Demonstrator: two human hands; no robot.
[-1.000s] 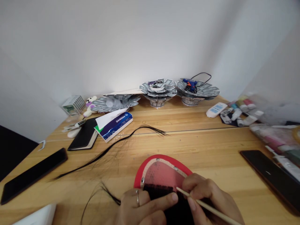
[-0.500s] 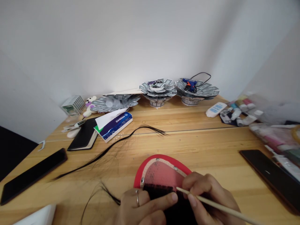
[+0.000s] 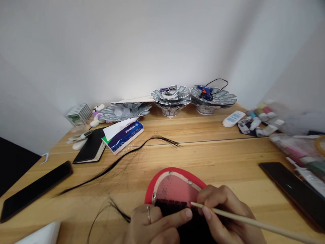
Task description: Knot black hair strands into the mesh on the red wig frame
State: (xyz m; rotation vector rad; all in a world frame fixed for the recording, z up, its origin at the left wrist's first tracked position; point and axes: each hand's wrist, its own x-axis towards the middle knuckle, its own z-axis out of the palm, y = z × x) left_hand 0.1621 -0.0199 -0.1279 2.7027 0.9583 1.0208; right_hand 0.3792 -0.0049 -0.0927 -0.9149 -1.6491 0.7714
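At the bottom centre lies a red rounded form (image 3: 150, 189) with pink mesh (image 3: 177, 189) inside a pale band with metal studs. Black hair (image 3: 194, 227) covers its lower part in a straight row. My left hand (image 3: 157, 223), with a ring, rests on the hair; its index finger presses near the row's edge, while the other fingers are curled, and a thin black strand comes out at its left side. My right hand (image 3: 225, 213) pinches a thin wooden stick (image 3: 243, 219), whose tip touches the row's edge beside my left index fingertip.
A loose black hair strand (image 3: 114, 164) lies across the table (image 3: 203, 157). Behind it are a blue packet (image 3: 127, 135), a black notebook (image 3: 88, 147) and grey petalled bowls (image 3: 170, 110). Dark flat slabs lie left (image 3: 38, 189) and right (image 3: 291, 193), near bottles (image 3: 273, 128).
My right hand has shifted very slightly, and the rear end of the stick has swung up and to the right. My left hand has barely moved.
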